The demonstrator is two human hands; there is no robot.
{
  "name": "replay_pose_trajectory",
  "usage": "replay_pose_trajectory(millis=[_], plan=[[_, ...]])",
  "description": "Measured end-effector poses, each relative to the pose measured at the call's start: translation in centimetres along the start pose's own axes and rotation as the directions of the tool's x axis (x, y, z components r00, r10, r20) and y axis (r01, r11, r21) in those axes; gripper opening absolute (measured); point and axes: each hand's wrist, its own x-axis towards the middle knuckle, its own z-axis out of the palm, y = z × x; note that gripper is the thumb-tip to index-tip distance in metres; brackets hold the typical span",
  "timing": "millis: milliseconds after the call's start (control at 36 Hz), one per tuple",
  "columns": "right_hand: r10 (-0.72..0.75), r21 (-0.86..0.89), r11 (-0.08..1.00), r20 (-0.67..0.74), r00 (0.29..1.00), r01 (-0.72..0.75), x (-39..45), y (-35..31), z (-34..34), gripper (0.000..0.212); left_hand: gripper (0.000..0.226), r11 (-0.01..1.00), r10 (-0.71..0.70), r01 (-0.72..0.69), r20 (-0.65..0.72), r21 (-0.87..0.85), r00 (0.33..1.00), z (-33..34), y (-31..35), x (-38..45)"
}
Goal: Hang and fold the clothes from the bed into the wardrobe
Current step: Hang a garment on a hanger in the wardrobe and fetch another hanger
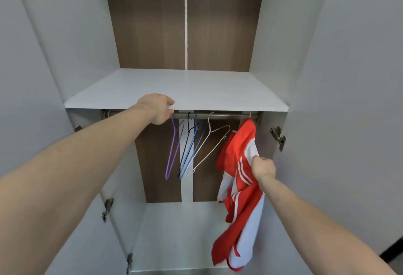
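A red and white shirt [242,178] hangs from a hanger hooked at the right end of the metal rail [220,115] under the wardrobe shelf. My right hand [263,169] pinches the shirt's fabric at mid height. My left hand [158,108] reaches to the left part of the rail, fingers curled under the shelf edge around the hook of the purple hanger [172,150]. Black, blue and white bare hangers [197,146] hang between the purple one and the shirt. The fingertips of my left hand are hidden by the shelf.
The white shelf [178,91] spans the wardrobe above the rail. Both wardrobe doors [349,78] stand open at the sides, with metal hinges [278,137] on the inner walls. The white wardrobe floor [174,231] lies below the hangers.
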Motion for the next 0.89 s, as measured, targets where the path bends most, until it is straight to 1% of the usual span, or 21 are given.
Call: replay_pose_trajectory(millis=[111, 222, 361, 639, 778, 889], plan=[[0.007, -0.005, 1.000, 0.000, 1.000, -0.007, 2.7, -2.0, 0.9, 0.039, 0.047, 0.999, -0.035, 0.035, -0.010, -0.020, 0.999, -0.3, 0.2, 0.7], [0.006, -0.025, 1.000, 0.024, 1.000, -0.006, 5.1, -3.2, 1.7, 0.039, 0.046, 0.997, -0.070, 0.070, -0.023, -0.039, 0.997, -0.4, 0.2, 1.1], [-0.008, -0.103, 0.995, 0.041, 0.999, 0.012, 7.7, -3.6, 2.7, 0.042, 0.044, 0.995, -0.097, 0.095, -0.037, -0.041, 0.995, -0.3, 0.3, 1.1], [0.012, -0.262, 0.965, 0.081, 0.997, 0.009, 10.3, -0.1, 4.1, 0.043, 0.042, 0.992, -0.121, 0.119, -0.044, -0.035, 0.992, -0.4, 0.6, 1.0], [-0.034, -0.350, 0.935, 0.085, 0.996, 0.062, 10.3, 1.6, 3.8, 0.046, 0.039, 0.993, -0.118, 0.116, -0.051, -0.036, 0.992, -0.6, 0.7, 1.0], [-0.060, -0.446, 0.887, 0.135, 0.989, 0.115, 9.8, 2.2, 3.4, 0.042, 0.039, 0.994, -0.110, 0.108, -0.049, -0.030, 0.993, -0.8, 0.7, 0.9]])
